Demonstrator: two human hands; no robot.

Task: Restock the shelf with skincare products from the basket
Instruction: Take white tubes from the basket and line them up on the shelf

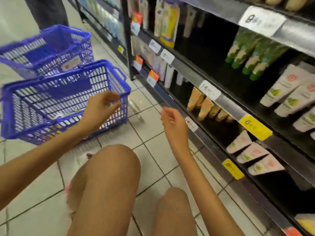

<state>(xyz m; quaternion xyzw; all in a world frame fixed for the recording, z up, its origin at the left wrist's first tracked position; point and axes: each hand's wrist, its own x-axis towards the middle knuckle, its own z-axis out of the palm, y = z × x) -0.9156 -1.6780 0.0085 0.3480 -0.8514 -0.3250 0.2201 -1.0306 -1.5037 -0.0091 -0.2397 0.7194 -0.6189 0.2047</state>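
left hand [102, 106] is hovering released, blue basket [127, 90] just below | right hand [172, 123] is hanging released, holding nothing, shelf [228, 103] edge just right

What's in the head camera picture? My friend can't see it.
A crouching person's left hand reaches over a blue basket on the floor; the right hand hangs empty near a shelf of skincare tubes. A second blue basket stands behind.
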